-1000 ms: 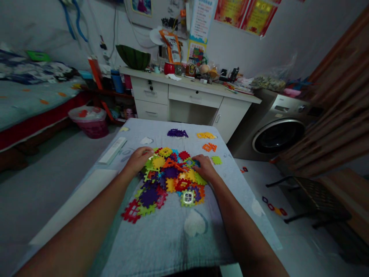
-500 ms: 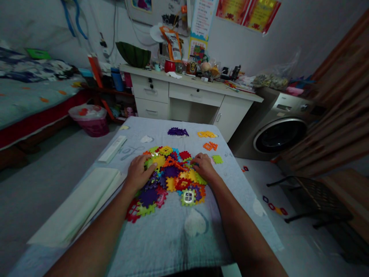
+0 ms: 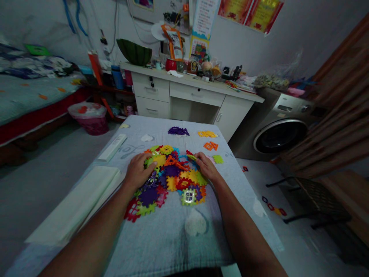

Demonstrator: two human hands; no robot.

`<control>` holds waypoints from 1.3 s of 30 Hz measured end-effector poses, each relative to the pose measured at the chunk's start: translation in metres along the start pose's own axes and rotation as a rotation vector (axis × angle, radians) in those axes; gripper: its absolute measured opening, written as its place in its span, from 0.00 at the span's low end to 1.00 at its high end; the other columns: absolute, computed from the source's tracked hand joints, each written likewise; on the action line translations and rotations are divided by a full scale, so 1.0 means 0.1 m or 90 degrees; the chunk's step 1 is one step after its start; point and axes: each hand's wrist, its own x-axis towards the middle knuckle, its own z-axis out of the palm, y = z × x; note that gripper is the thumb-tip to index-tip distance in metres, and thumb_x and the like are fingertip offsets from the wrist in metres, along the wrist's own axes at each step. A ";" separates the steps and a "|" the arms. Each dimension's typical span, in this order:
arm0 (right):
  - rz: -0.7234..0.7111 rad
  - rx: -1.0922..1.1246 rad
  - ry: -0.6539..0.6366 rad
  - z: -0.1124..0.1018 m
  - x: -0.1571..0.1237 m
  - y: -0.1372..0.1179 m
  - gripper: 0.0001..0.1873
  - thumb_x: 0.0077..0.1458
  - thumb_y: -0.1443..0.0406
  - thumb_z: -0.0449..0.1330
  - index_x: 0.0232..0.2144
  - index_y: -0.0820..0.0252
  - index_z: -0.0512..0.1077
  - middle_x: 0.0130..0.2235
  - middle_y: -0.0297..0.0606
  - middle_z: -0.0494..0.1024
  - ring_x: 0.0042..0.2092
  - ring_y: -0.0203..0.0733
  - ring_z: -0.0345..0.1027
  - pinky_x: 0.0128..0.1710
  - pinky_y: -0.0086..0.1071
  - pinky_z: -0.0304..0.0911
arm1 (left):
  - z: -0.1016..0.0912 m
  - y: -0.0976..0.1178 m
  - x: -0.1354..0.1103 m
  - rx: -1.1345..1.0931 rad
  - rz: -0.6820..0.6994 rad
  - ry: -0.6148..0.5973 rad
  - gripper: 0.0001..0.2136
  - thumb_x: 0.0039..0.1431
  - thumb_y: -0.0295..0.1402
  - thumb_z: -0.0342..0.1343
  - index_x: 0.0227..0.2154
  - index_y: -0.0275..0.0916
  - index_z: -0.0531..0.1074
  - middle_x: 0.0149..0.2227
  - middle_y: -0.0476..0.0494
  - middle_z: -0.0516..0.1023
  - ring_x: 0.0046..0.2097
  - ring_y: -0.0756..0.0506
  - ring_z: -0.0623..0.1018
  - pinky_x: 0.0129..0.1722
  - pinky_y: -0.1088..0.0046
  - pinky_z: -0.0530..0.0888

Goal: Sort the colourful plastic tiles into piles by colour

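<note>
- The tabletop (image 3: 173,238) is covered with a grey cloth, and a white heart patch (image 3: 195,222) sits close to its near edge.
- The pile of coloured plastic pieces (image 3: 173,177) lies at the middle of the tabletop. A red grid piece (image 3: 131,211) is at the pile's near-left corner and a green window piece (image 3: 188,196) is on its near side.
- The left hand (image 3: 138,171) lies palm down on the left side of the pile with its fingers bent over yellow and green pieces. Whether it grips one cannot be told.
- The right hand (image 3: 207,167) is at the pile's far-right side, and its fingertips appear to be pinched on a small red piece (image 3: 190,155) lifted just off the heap.
- A flat white box (image 3: 72,204) lies along the left edge, with a white strip (image 3: 112,147) beyond it.
- Toward the far-right corner lie single-colour groups, apart from the pile: green (image 3: 218,158), orange (image 3: 210,146), yellow (image 3: 206,134) and purple (image 3: 178,131).
- As a judgement, the step in hand is drawing one piece out of the mixed pile. The next move calls for freeing it from its interlocked neighbours while the left hand steadies the heap.
- Past the tabletop stand a white desk (image 3: 190,90) and a washing machine (image 3: 279,130).
</note>
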 end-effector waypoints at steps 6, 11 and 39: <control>0.023 -0.022 0.017 -0.02 0.01 0.01 0.09 0.61 0.60 0.46 0.33 0.56 0.63 0.33 0.33 0.70 0.36 0.39 0.63 0.39 0.32 0.58 | 0.01 -0.01 0.00 0.006 0.003 0.004 0.20 0.59 0.48 0.49 0.44 0.38 0.72 0.45 0.39 0.76 0.50 0.38 0.73 0.54 0.59 0.67; 0.049 -0.058 0.039 0.05 0.06 0.05 0.09 0.63 0.60 0.44 0.34 0.56 0.62 0.33 0.35 0.72 0.37 0.41 0.66 0.40 0.33 0.59 | 0.01 -0.01 0.00 0.012 -0.004 0.004 0.20 0.58 0.48 0.49 0.44 0.38 0.72 0.44 0.38 0.76 0.50 0.38 0.73 0.54 0.58 0.68; 0.192 -0.255 0.511 -0.80 -0.08 0.77 0.10 0.52 0.63 0.53 0.31 0.61 0.73 0.34 0.44 0.76 0.37 0.45 0.66 0.43 0.38 0.61 | 0.03 -0.01 0.00 0.024 -0.026 -0.008 0.21 0.59 0.48 0.48 0.45 0.38 0.73 0.47 0.36 0.76 0.51 0.37 0.72 0.56 0.56 0.66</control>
